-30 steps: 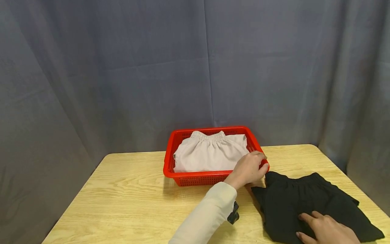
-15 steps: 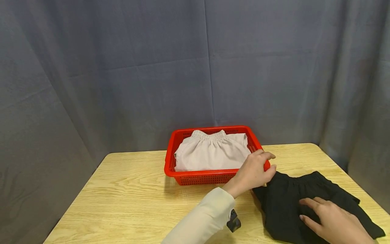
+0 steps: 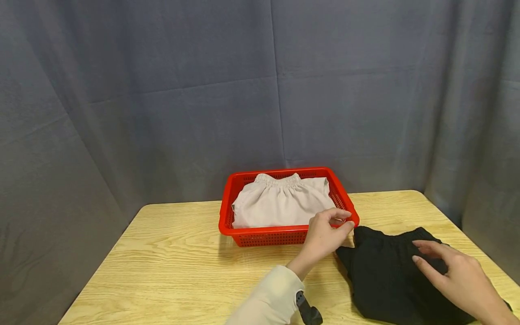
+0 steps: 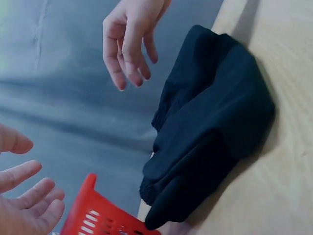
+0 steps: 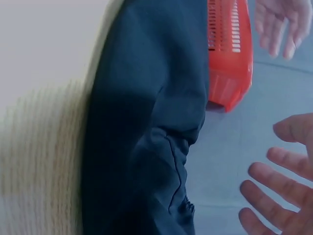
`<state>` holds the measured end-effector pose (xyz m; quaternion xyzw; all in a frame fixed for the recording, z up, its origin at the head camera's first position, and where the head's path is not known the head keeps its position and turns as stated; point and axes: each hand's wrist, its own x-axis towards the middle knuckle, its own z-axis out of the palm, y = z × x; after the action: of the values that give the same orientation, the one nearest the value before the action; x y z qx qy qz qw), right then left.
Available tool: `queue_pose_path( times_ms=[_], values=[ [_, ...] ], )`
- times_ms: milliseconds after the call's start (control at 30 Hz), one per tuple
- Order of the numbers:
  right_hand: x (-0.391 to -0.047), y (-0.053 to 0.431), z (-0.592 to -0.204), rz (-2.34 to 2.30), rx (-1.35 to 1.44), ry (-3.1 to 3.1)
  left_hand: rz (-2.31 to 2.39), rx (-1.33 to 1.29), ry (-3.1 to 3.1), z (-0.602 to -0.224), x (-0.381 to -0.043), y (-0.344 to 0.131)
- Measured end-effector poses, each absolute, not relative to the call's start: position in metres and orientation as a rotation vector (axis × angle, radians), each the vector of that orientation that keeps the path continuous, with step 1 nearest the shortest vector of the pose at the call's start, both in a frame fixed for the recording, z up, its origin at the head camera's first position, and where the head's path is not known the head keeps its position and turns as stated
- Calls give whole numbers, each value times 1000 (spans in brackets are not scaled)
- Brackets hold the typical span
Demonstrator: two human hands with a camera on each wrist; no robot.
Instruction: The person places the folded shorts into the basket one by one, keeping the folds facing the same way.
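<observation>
Left hand [image 3: 325, 234] with loosely bent fingers, holding nothing, hovering at the near right corner of the red perforated plastic basket [image 3: 260, 235], thumb and forefinger close to the rim; whether touching it, impossible to tell. In the left wrist view, same hand [image 4: 27, 198] with fingers spread and relaxed, just beside the red rim [image 4: 88, 208]. Inside the basket, a folded beige cloth garment with an elastic waistband [image 3: 280, 203], filling most of the floor, waistband toward the far wall. Right hand [image 3: 451, 273] open, fingers stretched out and slightly apart, above the crumpled black cloth garment [image 3: 386, 280]; in the right wrist view, fingertips [image 5: 279, 196] clear of the dark cloth [image 5: 142, 127], not touching. Black garment lying on the light wooden table [image 3: 170, 257], just right of the basket's near corner, between the two hands, its upper left edge near the left thumb. Cream sleeve [image 3: 268, 300] over the left forearm, black wrist strap [image 3: 308, 311] beneath. Behind the table, a grey-blue fabric curtain [image 3: 162, 90].
</observation>
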<state>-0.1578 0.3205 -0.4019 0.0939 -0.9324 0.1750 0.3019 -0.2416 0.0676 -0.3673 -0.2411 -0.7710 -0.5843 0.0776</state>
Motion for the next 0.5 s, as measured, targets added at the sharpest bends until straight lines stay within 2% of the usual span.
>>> queue_pose_path(
  times_ms=[500],
  values=[
    [-168, 348, -411, 662, -22, -2484, -1913, -485, -2321, -405, -224, 67]
  ],
)
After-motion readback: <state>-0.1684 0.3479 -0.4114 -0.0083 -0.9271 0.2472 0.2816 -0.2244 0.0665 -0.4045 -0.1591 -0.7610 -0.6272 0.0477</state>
